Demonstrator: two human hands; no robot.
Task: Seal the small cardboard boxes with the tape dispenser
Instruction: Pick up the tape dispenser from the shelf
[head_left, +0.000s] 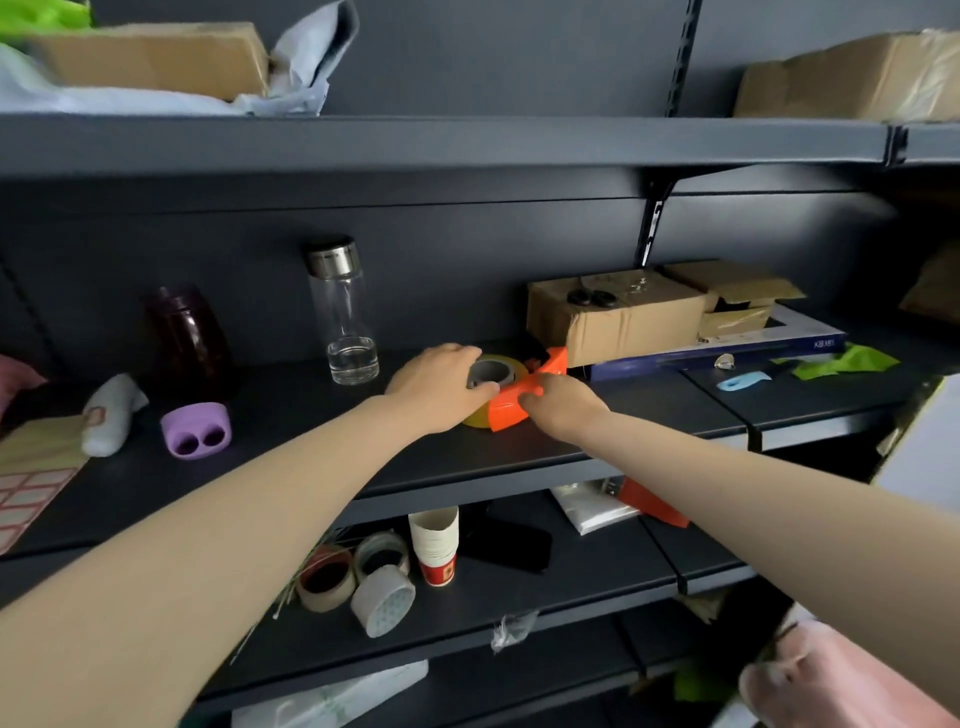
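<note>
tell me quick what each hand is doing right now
left hand: fingers curled over the yellow tape roll, gripping it.
right hand: gripping the orange tape dispenser by its handle.

Head camera faces the shelves (291, 410), apparently close.

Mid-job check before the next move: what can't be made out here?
Head view only.
Tape dispenser handle: covered by the right hand gripping it.
Tape roll near side: under the left hand.
Pink object, bottom right: blurred, cut by the edge.
</note>
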